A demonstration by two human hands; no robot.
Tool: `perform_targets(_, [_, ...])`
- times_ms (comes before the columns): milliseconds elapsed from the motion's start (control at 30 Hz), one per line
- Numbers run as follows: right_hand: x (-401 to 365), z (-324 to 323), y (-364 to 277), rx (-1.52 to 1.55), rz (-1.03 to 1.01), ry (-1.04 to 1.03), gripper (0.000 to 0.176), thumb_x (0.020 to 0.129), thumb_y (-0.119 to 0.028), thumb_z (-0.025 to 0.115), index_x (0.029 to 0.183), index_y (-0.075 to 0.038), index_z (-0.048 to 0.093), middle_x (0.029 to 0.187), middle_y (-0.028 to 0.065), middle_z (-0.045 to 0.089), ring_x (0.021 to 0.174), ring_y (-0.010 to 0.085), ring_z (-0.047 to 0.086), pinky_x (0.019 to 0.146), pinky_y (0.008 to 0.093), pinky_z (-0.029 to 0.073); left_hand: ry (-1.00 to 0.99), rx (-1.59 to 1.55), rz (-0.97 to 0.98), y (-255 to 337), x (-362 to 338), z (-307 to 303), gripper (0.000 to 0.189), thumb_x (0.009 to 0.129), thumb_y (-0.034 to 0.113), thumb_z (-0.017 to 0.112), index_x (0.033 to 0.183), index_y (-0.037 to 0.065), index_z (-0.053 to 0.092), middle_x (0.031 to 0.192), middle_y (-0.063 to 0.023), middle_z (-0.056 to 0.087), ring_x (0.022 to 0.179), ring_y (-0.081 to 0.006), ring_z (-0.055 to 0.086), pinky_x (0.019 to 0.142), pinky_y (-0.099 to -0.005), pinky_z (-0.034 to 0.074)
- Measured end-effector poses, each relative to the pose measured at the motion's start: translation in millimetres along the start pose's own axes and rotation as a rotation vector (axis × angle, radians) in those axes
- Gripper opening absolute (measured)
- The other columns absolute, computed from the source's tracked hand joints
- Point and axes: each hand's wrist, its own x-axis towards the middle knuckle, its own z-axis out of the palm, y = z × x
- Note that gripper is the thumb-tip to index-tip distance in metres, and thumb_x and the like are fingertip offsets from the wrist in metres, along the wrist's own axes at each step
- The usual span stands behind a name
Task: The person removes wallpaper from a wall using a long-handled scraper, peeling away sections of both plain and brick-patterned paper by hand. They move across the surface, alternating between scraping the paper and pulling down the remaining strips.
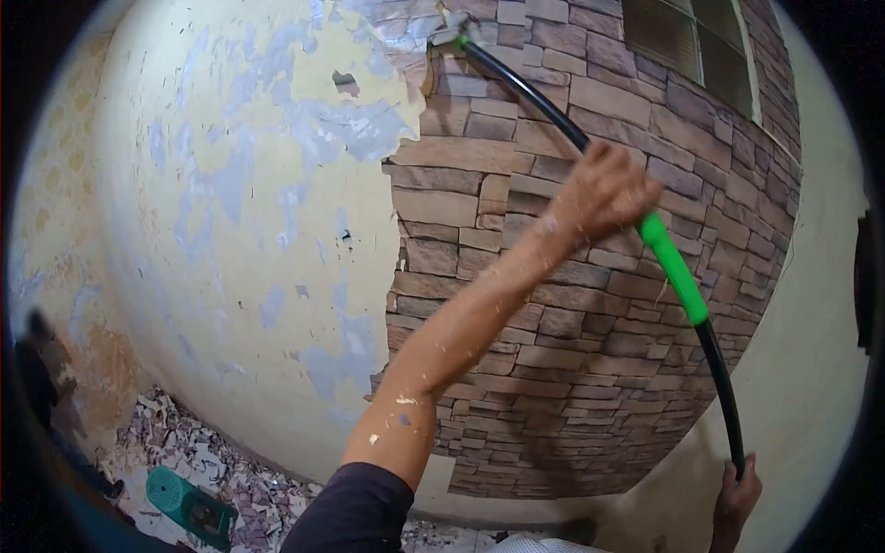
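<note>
Closest to me, at the lower right, the right hand [740, 490] has its fingers wrapped round the lower part of a long-handled tool [679, 272]. Higher up, my left arm stretches across the view in a dark sleeve [355, 505], flecked with pale bits; the fingers of the left hand [608, 192] are clasped round the same handle, just above its bright green section. From there the black shaft slants up to the tool head [450, 35], which is at the wall, by the upper end of the ragged left edge of a stone-patterned covering [572, 369]. The head is small and glary from here, so I can't swear the blade touches. Left of that edge lies cream wall [240, 212] with grey-blue patches; near the covering's upper right corner is a window [705, 46]. Torn scraps [267, 488] litter the floor along the wall's foot, a green stool [175, 493] standing beside them. Furthest off, at the left, is another person [41, 392] in dark clothes.
</note>
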Motion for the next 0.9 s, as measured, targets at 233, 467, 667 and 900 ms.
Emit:
perform_targets(233, [79.9,-10.2,-125.8,-0.096,-0.128,0.002,0.041,0.107,-0.034,0.064,0.105,0.006,0.057,0.068,0.0246,0.052,0.057,0.0357,0.049,0.056,0.0446,0.044,0.0,0.073,0.097,-121.4,33.9,-20.1,0.015,0.088,0.027,0.075,0.086,0.02,0.062,0.074,0.0031,0.065,0.077,-0.021,0.063,0.078,-0.0411,0.045])
perform_targets(467, [7.8,-4.2,-35.3,0.038,-0.07,0.091,0.04,0.105,-0.034,0.066,0.11,0.006,0.063,0.068,0.0244,0.053,0.056,0.0345,0.05,0.055,0.0445,0.044,0.008,-0.056,0.068,-20.3,18.0,-0.3,0.015,0.083,0.02,0.075,0.097,0.021,0.069,0.078,0.0003,0.063,0.083,-0.0236,0.064,0.081,-0.0419,0.051])
perform_targets(667, [165.3,-34.4,-315.1,0.142,-0.206,0.087,0.045,0.109,-0.042,0.06,0.109,0.002,0.067,0.068,0.0241,0.056,0.057,0.04,0.053,0.055,0.0446,0.042,-0.113,-0.043,-0.066,-288.2,88.5,-82.3,0.011,0.093,0.013,0.075,0.087,0.008,0.066,0.077,-0.0164,0.065,0.074,-0.0402,0.063,0.07,-0.0534,0.049])
perform_targets(900, [121.8,-20.9,-365.1,0.091,-0.276,0.095,0.04,0.107,-0.039,0.065,0.108,0.001,0.066,0.072,0.0241,0.063,0.061,0.0444,0.061,0.056,0.0481,0.046,-0.3,0.149,0.072,-334.8,22.4,-160.6,0.01,0.088,0.019,0.076,0.096,0.012,0.077,0.078,-0.0148,0.067,0.079,-0.0331,0.068,0.077,-0.0491,0.053])
